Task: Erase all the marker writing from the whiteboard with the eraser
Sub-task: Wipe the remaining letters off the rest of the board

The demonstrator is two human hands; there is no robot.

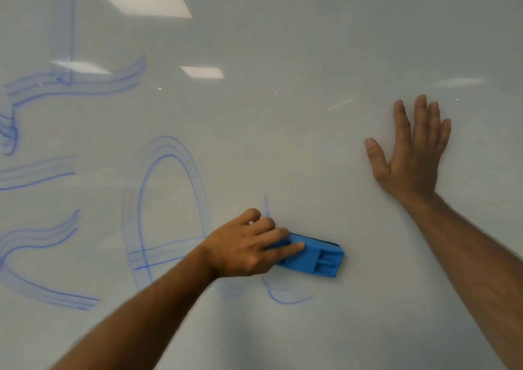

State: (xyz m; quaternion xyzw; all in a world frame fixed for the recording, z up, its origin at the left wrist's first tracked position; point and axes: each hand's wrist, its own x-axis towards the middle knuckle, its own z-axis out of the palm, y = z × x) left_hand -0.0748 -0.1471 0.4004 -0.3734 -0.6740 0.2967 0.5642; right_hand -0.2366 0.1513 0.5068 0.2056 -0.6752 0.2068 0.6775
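Wiping mid-board | left hand [249,245] clamped on blue eraser [311,258], pad flat to whiteboard [283,115] for full contact | right hand [413,154] fingers apart, palm bracing board | blue marker writing [169,214] remains left, likely next
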